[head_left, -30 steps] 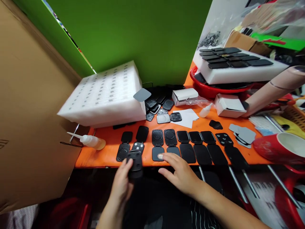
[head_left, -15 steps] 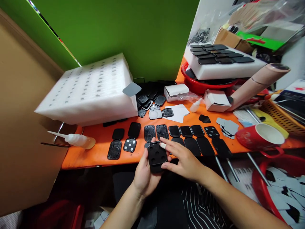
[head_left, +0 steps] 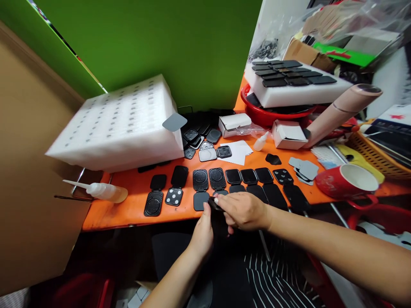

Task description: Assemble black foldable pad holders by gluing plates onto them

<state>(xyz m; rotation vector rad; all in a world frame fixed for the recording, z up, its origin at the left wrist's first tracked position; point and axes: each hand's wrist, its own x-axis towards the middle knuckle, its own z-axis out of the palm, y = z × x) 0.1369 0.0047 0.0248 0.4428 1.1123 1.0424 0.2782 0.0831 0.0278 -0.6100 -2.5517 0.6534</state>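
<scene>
Just off the table's front edge, my left hand (head_left: 203,234) grips a black square hinged case (head_left: 215,204), thumb along its side. The case is tilted edge-on, so its inner face is hidden. My right hand (head_left: 244,210) is closed over the case's far and right side, with something white on one fingertip. Behind the hands lies a row of similar opened cases (head_left: 201,180), some with ringed faces, some with smooth black panels. To the left, one opened case shows white dots (head_left: 174,196) on its lower half.
A white foam block (head_left: 122,124) stands at the back left, a grey square plate (head_left: 175,122) on its corner. A squeeze bottle (head_left: 107,192) lies at the left. On the right are a red mug (head_left: 334,186), grey plates (head_left: 303,169) and a small white dropper bottle (head_left: 260,142).
The case has turned from face-up to nearly edge-on. My right hand has moved from fingers spread on its side to closed around it, uncovering a grey panel on the table.
</scene>
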